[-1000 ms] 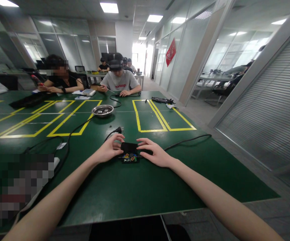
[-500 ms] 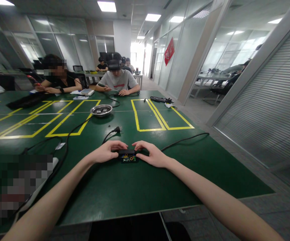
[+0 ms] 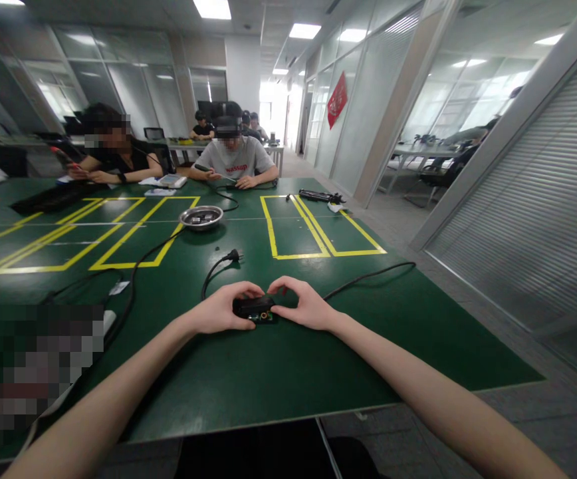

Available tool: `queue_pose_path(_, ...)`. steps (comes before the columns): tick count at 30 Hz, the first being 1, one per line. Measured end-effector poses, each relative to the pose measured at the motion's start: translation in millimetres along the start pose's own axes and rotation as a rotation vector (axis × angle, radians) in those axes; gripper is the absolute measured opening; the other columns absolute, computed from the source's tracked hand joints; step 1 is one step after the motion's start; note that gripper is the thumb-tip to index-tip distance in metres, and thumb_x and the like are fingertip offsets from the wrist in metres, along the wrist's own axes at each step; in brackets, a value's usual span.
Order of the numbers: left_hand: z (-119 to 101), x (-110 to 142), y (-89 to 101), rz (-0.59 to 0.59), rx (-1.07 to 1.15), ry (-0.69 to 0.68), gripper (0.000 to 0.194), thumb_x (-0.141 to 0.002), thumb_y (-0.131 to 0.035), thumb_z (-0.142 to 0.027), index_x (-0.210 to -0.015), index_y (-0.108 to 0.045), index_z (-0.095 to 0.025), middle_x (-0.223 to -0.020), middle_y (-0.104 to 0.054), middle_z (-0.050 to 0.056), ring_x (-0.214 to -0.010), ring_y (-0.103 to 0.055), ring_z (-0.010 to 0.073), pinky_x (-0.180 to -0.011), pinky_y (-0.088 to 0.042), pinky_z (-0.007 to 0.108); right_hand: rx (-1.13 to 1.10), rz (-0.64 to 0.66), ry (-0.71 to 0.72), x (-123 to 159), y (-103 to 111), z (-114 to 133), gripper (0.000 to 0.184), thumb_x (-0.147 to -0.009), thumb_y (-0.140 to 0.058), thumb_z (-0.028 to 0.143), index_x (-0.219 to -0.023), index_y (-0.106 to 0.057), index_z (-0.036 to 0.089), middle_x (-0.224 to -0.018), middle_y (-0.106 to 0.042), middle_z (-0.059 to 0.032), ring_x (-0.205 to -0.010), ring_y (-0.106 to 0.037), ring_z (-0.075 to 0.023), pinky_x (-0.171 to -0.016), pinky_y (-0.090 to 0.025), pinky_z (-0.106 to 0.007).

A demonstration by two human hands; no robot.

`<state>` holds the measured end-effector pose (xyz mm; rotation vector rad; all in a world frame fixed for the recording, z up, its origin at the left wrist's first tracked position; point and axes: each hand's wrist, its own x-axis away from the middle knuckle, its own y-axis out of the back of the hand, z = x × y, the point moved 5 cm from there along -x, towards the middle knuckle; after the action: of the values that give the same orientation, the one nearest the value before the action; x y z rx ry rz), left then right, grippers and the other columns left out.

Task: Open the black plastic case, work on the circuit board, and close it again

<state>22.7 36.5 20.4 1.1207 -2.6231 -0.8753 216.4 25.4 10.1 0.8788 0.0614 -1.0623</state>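
An opened black power adapter (image 3: 253, 308), part of its circuit board showing on the near side, is between my two hands at the middle of the table. My left hand (image 3: 223, 307) is closed round its left end, thumb at the near lower edge and fingers curled over the top. At the right end, the thumb of my right hand (image 3: 303, 305) presses against the casing, its fingers curving above. A cable with a black plug (image 3: 233, 256) loops out behind my left hand. From behind my right hand another black cable (image 3: 371, 276) runs along the tabletop.
Beyond the plug stands a metal bowl (image 3: 201, 218) of small metal parts. Yellow tape (image 3: 301, 256) marks rectangles on the green table (image 3: 288, 392). A black folded tripod-like item (image 3: 321, 197) lies at the far right. Two people sit across; one holds a tool.
My left hand has shifted slightly right, its thumb moving down to the adapter's near edge. The black casing now tilts over more of the board. My right hand stays nearly in place.
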Motion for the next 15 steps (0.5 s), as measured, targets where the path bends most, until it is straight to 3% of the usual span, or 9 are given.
queue_pose_path(5, -3.4, 0.6, -1.6, -0.049, -0.083, -0.061, 0.045, -0.072, -0.078, -0.02, -0.116, -0.068, -0.019, -0.117, -0.072, 0.007, -0.104, -0.068, 0.0246, -0.096, -0.054, 0.038, 0.02, 0.069, 0.0, 0.4, -3.0, 1.0, 0.033, -0.087, -0.076, 0.024, -0.118, -0.066, 0.021, -0.114, -0.073, -0.0072, -0.105, -0.067, -0.0226, -0.095, -0.053, -0.039)
queue_pose_path(15, -3.4, -0.1, -0.4, -0.122, -0.209, -0.12, 0.042, -0.075, -0.077, -0.023, -0.116, -0.069, -0.019, -0.109, -0.074, 0.005, -0.097, -0.069, 0.0225, -0.086, -0.054, 0.032, 0.09, 0.007, 0.014, 1.9, 6.1, 2.5, 0.023, -0.085, -0.078, 0.025, -0.106, -0.068, 0.021, -0.104, -0.072, -0.0058, -0.099, -0.066, -0.0218, -0.09, -0.054, -0.037)
